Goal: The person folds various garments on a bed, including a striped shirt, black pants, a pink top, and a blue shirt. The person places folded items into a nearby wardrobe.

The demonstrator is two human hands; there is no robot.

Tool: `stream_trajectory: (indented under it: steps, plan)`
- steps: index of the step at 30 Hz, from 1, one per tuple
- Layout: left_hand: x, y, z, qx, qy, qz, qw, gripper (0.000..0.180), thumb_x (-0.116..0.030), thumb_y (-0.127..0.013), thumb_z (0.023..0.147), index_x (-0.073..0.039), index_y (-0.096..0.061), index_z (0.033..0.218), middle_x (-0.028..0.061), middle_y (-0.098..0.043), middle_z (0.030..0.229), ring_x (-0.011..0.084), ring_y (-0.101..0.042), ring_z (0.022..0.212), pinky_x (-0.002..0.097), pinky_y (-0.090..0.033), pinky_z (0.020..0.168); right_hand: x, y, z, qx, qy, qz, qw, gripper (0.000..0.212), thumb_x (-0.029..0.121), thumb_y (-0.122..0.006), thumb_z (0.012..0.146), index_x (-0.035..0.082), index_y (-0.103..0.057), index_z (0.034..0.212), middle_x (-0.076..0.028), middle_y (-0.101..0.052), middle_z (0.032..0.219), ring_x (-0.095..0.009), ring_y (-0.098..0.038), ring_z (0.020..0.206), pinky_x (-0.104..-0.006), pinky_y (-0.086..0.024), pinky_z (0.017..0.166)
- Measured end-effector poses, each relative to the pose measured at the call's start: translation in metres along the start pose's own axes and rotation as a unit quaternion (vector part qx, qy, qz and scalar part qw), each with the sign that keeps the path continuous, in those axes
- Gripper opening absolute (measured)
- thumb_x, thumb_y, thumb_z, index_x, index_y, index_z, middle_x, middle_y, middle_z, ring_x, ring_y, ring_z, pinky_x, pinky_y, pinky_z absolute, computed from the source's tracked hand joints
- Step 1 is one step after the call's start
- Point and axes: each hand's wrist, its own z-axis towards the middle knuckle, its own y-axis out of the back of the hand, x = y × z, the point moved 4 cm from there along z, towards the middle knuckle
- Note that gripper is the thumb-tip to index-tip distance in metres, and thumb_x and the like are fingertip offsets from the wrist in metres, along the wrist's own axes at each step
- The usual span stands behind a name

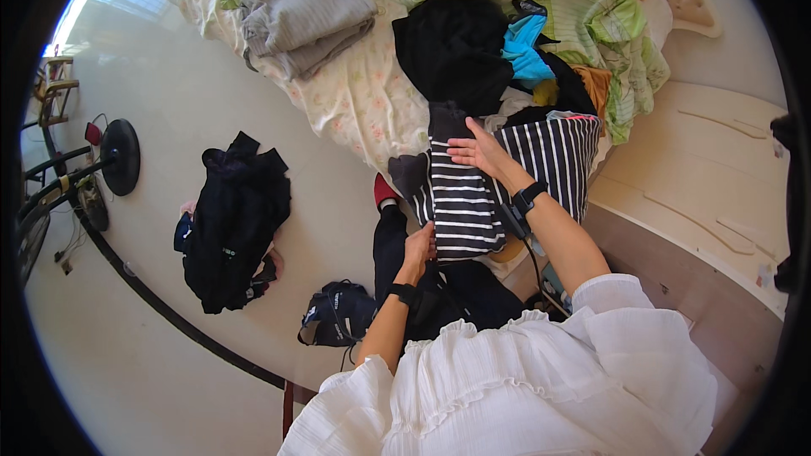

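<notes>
A black-and-white striped garment (pixel 463 224) with dark grey parts lies partly folded over my lap and the bed's edge. My left hand (pixel 420 247) grips its near left edge, fingers closed on the cloth. Over its upper part my right hand (pixel 481 149) is laid flat with the fingers stretched out. To the right, more striped cloth (pixel 559 156) spreads under my right forearm; whether it belongs to the same garment I cannot tell. Beyond it sits a heap of clothes, with a black garment (pixel 452 51) and a bright blue piece (pixel 526 49).
Folded grey cloth (pixel 308 17) rests on the flowered bed sheet (pixel 363 105), near a green quilt (pixel 583 0). Dark clothes (pixel 236 224) are piled on the floor at left. A dark bag (pixel 338 314) stands by my leg. A black stand base (pixel 120 157) is at far left.
</notes>
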Motion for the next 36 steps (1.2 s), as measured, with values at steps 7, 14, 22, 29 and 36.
stream_trajectory:
  steps: [7,14,22,29,36]
  plan:
    - [-0.030,0.020,0.032,-0.062,0.000,-0.006,0.998,0.063,-0.040,-0.074,0.073,-0.002,-0.053,0.119,0.0090,-0.060,0.111,0.0209,-0.059,0.093,0.0269,-0.045,0.081,-0.003,-0.005,-0.021,-0.243,0.206,-0.454,0.832,0.071,0.026,-0.061,0.081,0.000,-0.026,0.138,-0.019,-0.059,0.108,-0.026,-0.063,0.081,-0.0341,-0.051,0.074]
    - [-0.041,-0.003,0.033,0.053,-0.003,-0.137,0.989,0.048,-0.032,-0.069,0.079,-0.001,-0.057,0.114,0.0102,-0.063,0.108,0.0210,-0.060,0.097,0.0339,-0.046,0.084,-0.027,-0.004,-0.048,-0.264,0.112,-0.636,0.716,0.067,0.032,-0.066,0.076,-0.003,-0.038,0.126,-0.025,-0.049,0.112,-0.039,-0.052,0.103,-0.0431,-0.045,0.086]
    - [-0.068,0.001,-0.011,0.059,-0.102,-0.079,0.990,0.058,-0.033,-0.063,0.084,0.007,-0.046,0.123,0.0180,-0.059,0.113,0.0248,-0.061,0.097,0.0344,-0.051,0.084,-0.037,0.013,-0.078,-0.091,0.162,-0.398,0.898,0.052,0.026,-0.061,0.079,-0.005,-0.048,0.118,-0.022,-0.058,0.110,-0.031,-0.058,0.099,-0.0341,-0.044,0.087]
    - [-0.079,-0.013,-0.051,-0.149,-0.245,0.239,0.928,0.058,-0.045,-0.055,0.088,0.009,-0.057,0.109,0.0115,-0.063,0.082,0.0169,-0.058,0.071,0.0289,-0.045,0.065,-0.053,0.028,-0.114,-0.192,0.179,-0.611,0.747,0.064,0.026,-0.060,0.082,0.004,-0.033,0.135,-0.020,-0.043,0.123,-0.037,-0.047,0.110,-0.0436,-0.043,0.090]
    - [-0.110,-0.093,-0.132,-0.123,-0.437,0.261,0.852,0.045,-0.033,-0.054,0.091,0.007,-0.054,0.111,0.0180,-0.064,0.098,0.0224,-0.060,0.089,0.0321,-0.046,0.079,-0.059,0.026,-0.142,-0.149,0.348,-0.394,0.837,0.041,0.025,-0.050,0.090,0.004,-0.050,0.126,-0.018,-0.043,0.133,-0.031,-0.043,0.121,-0.0351,-0.034,0.101]
